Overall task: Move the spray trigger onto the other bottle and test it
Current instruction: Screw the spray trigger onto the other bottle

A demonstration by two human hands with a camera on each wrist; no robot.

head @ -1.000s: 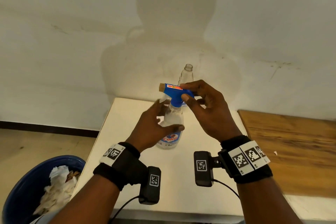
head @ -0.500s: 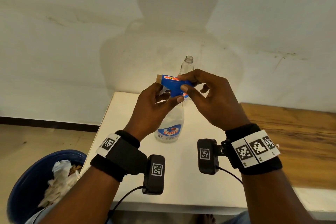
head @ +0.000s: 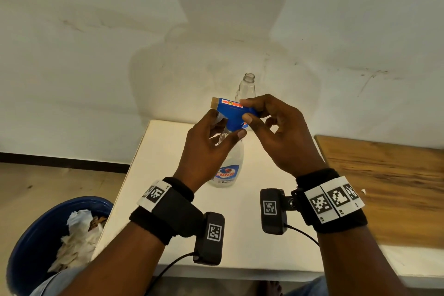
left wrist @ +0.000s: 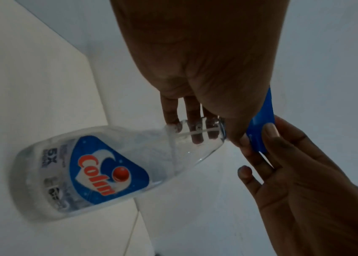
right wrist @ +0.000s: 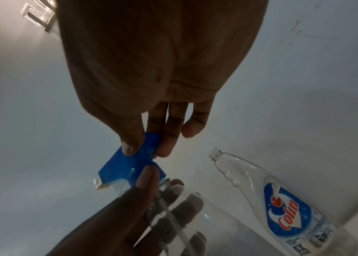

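A blue spray trigger point(head: 231, 113) sits on top of the near clear Colin bottle point(head: 227, 170), which stands on the white table point(head: 163, 175). My right hand point(head: 245, 110) pinches the rear of the trigger between thumb and index finger. My left hand point(head: 227, 124) grips the neck of that bottle, thumb at the trigger's collar point(right wrist: 147, 175) and fingers behind the clear neck point(left wrist: 195, 131). The dip tube point(left wrist: 173, 147) runs down inside the bottle. Behind it stands a second Colin bottle point(head: 246, 86) point(right wrist: 283, 199), its neck open and bare.
A blue bin point(head: 36, 247) holding crumpled paper stands on the floor at the left. A wooden tabletop point(head: 384, 175) adjoins the white table on the right. A plain wall rises close behind both bottles.
My left hand has come up from the bottle's body to its neck under the trigger. My right hand has kept its pinch on the trigger; little has changed in the last half second.
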